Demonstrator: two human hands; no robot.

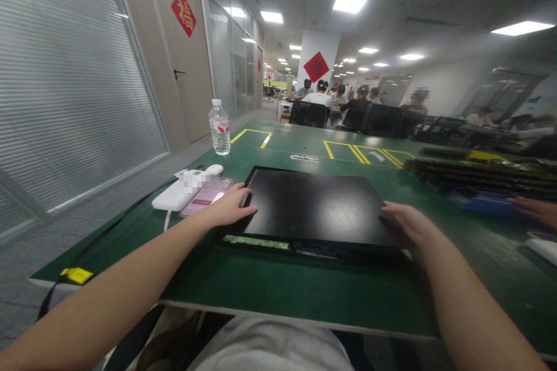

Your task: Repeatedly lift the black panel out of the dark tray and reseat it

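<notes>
A flat black display panel lies in front of me, just over the green table, its screen facing up. Along its near edge runs a narrow green circuit board. My left hand grips the panel's left side, with the thumb over the top of the frame. At the opposite side, my right hand holds the right edge, its lower fingers hidden beneath. Whether the panel rests fully on the table I cannot tell.
Left of the panel are a phone, a white power bank and a water bottle. Stacked dark panels stand at the right, near another person's hand. Yellow tape marks the green table. People sit farther back.
</notes>
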